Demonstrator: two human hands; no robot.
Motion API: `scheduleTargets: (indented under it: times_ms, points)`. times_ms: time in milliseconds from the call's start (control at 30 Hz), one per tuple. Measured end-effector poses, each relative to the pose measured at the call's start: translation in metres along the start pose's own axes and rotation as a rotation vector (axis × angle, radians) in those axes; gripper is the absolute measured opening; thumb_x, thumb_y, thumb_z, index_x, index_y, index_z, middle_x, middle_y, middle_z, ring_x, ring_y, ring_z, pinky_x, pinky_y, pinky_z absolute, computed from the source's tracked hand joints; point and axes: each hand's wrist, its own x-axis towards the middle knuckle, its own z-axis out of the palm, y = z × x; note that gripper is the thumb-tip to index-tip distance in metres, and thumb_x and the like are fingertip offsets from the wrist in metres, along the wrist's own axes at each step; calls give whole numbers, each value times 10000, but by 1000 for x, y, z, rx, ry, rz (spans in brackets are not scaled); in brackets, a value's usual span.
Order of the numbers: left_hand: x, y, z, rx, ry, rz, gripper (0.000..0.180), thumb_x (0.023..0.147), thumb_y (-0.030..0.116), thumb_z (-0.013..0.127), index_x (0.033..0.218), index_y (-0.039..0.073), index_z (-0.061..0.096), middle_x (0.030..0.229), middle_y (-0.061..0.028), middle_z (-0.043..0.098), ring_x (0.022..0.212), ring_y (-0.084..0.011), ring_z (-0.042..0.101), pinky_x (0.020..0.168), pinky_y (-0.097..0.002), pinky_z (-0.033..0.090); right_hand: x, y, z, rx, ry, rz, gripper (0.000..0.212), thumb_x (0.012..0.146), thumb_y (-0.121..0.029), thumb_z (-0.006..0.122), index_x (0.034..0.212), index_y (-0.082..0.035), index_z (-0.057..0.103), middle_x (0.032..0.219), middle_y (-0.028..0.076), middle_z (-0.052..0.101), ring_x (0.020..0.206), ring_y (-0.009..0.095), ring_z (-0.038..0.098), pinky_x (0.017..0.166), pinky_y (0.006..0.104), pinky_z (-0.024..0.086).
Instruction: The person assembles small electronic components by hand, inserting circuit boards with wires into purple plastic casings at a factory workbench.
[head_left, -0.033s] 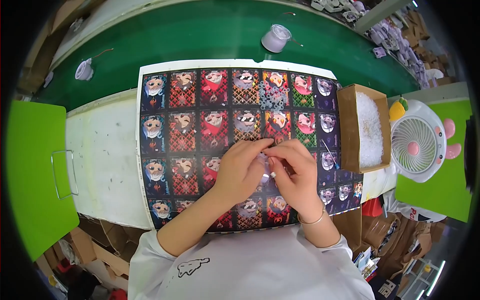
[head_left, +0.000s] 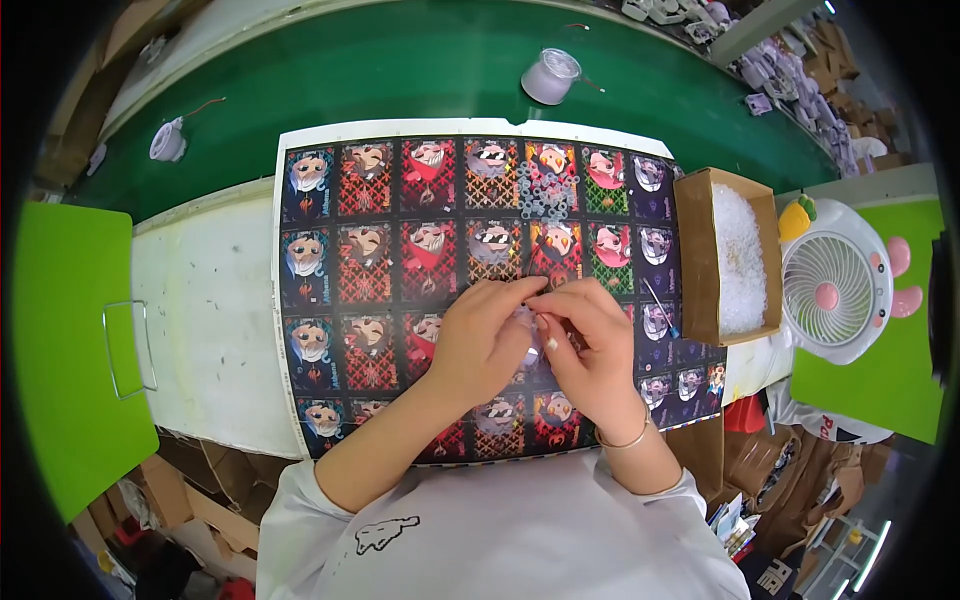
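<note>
Head view, only one. Cardboard box (head_left: 703, 255), right of centre, long side running up and down the frame, filled with clear plastic bits (head_left: 742, 260). White fan (head_left: 848, 335) just beside it at right, pink hub, pink ears, yellow ornament. Screwdriver (head_left: 662, 308) lies slantwise left of the box, blue handle end lower right. Loose heap of small grey and reddish rings (head_left: 545, 190) above the hands, upper centre. None of these stands between the hands and the part they work on; the hands themselves cover most of it.

Lilac part (head_left: 531, 354) at centre of frame, between the two hands. Its facing and long axis: cannot tell, too much hidden. Left hand (head_left: 485, 330) curls round its left side, fingers bent inward. Right hand (head_left: 590, 340) comes from the right, thumb and index bent close together, tips near the left fingertips; what they pinch, if anything, is too small to tell. Thin bracelet (head_left: 625, 440) on right wrist.

Underneath: dark printed sheet (head_left: 370, 262), rows of cartoon cards, on a white tabletop (head_left: 210, 330). Green belt (head_left: 350, 75) across the top bears two lilac cups (head_left: 550, 78) with wires, well apart. Bright green panel (head_left: 70, 350) at left edge. Pile of pale parts (head_left: 790, 85) upper right; cartons (head_left: 215, 465) lower left.
</note>
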Motion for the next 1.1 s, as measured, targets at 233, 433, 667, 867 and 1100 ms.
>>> scheduleTargets:
  times_ms: [233,433,667,867,1100]
  points:
    - [0,1,-4,-27,-19,-15,350,803,5,544,1142,-13,630,884,-155,645,813,-332,584,755,-422,464,-1,17,-40,-427,172,66,201,827,58,610,1022,9,627,884,161,595,766,307,600,670,379,493]
    - [3,1,-3,-48,-33,-9,335,818,16,534,1137,-13,632,875,-151,634,795,-319,572,740,-414,455,-21,56,-56,-924,152,354,88,873,-5,602,933,12,540,915,198,551,796,385,586,680,450,486]
    - [0,2,-7,-48,-58,-17,330,832,24,535,1147,-16,627,900,-160,639,811,-323,576,750,-416,457,-10,9,-24,-215,9,139,55,893,26,575,934,5,545,840,159,579,736,334,590,662,384,477]
    - [1,1,-1,-41,-4,-26,310,844,23,555,1143,-14,627,905,-153,646,823,-317,585,745,-408,469,6,-3,-4,-143,-7,-29,124,840,62,610,945,7,576,822,157,583,685,317,586,602,377,467]
    - [1,1,-3,10,-26,7,370,817,-51,533,1172,-3,629,894,-159,632,788,-296,589,716,-373,467,-11,-18,-9,-184,-12,41,126,822,54,643,930,3,602,798,144,574,631,300,575,562,368,460]
